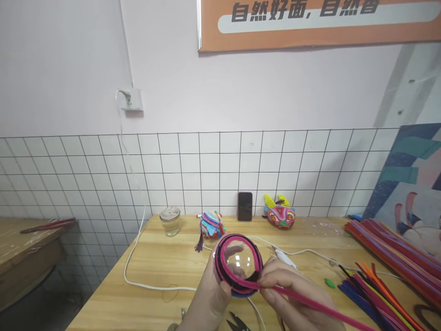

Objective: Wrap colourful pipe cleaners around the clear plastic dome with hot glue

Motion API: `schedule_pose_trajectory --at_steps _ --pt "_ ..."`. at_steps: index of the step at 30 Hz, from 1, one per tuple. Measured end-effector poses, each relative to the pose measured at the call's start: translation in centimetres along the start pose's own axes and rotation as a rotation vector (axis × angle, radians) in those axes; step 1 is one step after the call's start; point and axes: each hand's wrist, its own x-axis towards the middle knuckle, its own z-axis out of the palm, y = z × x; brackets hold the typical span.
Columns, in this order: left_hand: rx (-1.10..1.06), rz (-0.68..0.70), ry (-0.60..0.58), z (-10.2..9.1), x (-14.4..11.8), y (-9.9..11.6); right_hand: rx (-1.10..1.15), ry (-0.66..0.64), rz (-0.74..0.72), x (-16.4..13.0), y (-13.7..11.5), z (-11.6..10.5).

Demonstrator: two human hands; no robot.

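Clear dome [242, 261], ringed by dark-and-pink fuzzy band [221, 267], held above wooden table [151, 262]. Left hand [211, 292] curled around its left side, thumb on lower edge; right hand [292, 289] pinching pink strip [330, 311] beside band. Dome probably light, stiff, slick where bare (plastic or glass, cannot tell); best held by band. Strip likely soft, bendable; grip near band.

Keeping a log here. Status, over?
Left hand holding clear dome, ringed pink and black. Right hand pinching pink strip. White cord across table, passing behind hands.
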Motion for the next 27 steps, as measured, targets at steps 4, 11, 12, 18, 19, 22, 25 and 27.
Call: schedule_pose_trajectory --at_steps 4,11,12,18,19,22,25,27 --pt "-0.046 -0.009 0.136 0.6 -0.3 -0.4 -0.02 -0.036 -0.051 0.1 0.3 0.2" --pt "-0.008 -0.004 0.103 -0.2 0.2 0.2 0.031 0.027 0.059 -0.4 1.4 1.1" --pt "0.001 -0.001 0.112 -0.4 0.3 0.4 0.029 0.043 0.106 -0.5 1.9 1.1" --pt "-0.003 0.046 0.18 -1.7 1.0 2.9 -0.365 -0.345 0.437 -0.8 4.3 1.3" --pt "-0.008 0.057 0.185 -1.9 1.1 3.4 -0.406 -0.418 0.459 -0.9 4.3 1.4" --pt "-0.014 0.111 0.193 -2.3 1.2 4.7 -0.47 -0.546 0.423 -2.1 4.5 2.7" --pt "-0.005 0.164 0.158 -2.5 1.1 5.5 -0.541 -0.708 0.275 -4.3 5.6 5.5" --pt "-0.005 0.192 0.132 -2.6 0.9 5.7 -0.616 -0.752 0.184 -6.1 6.6 7.9"
